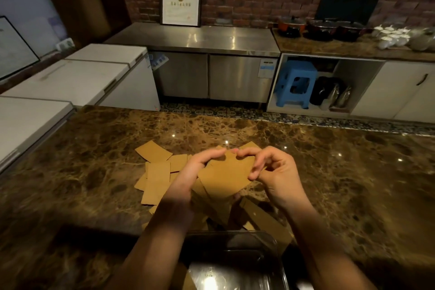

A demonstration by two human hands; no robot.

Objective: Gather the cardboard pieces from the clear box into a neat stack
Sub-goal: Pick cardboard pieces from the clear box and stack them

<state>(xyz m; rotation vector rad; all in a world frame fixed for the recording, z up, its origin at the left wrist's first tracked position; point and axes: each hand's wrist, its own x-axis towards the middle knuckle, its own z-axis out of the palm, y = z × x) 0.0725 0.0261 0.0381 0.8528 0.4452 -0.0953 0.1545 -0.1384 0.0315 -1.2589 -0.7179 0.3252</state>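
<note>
Both hands hold a fanned bunch of tan cardboard pieces above the marble counter. My left hand grips the bunch from the left side, fingers curled over its top edge. My right hand pinches the top right of the same bunch. Several more cardboard pieces lie scattered flat on the counter to the left, and others lie under and behind my hands. The clear box sits at the near edge between my forearms; its inside is dark and partly hidden.
The brown marble counter spreads wide on both sides. White chest freezers stand at the left. Across the aisle are a steel cabinet, a blue stool, pots and white cups.
</note>
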